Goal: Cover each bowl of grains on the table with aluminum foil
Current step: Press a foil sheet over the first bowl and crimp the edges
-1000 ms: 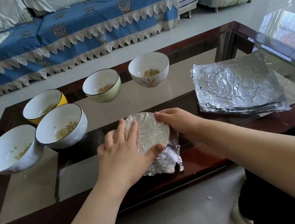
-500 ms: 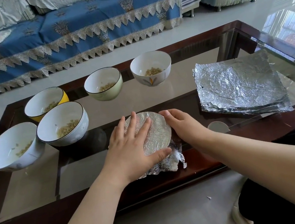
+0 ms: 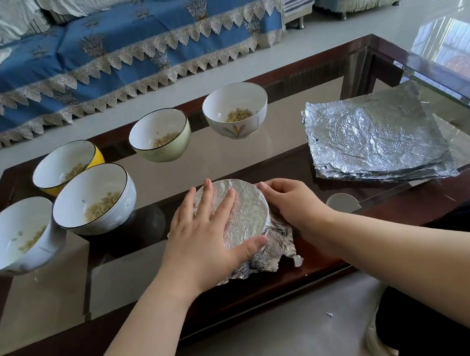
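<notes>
A foil-covered bowl (image 3: 245, 210) stands near the front edge of the glass table (image 3: 255, 155). My left hand (image 3: 203, 236) lies flat on the foil top, thumb against the front rim. My right hand (image 3: 290, 199) curls round the bowl's right side and presses the foil down there. Loose foil hangs crumpled at the front right. Several uncovered bowls with grains stand behind: a white bowl (image 3: 10, 238) far left, a dark-rimmed white bowl (image 3: 94, 199), a yellow bowl (image 3: 67, 165), a pale green bowl (image 3: 160, 136) and a flower-patterned white bowl (image 3: 236, 110).
A stack of foil sheets (image 3: 373, 139) lies on the right of the table. A blue-covered sofa (image 3: 111, 43) stands beyond the far edge. Small foil scraps (image 3: 329, 314) lie on the floor between my knees.
My right hand has shifted from the far right rim to wrap the bowl's right side, fingers curling in. The left hand stays on the foil top.
</notes>
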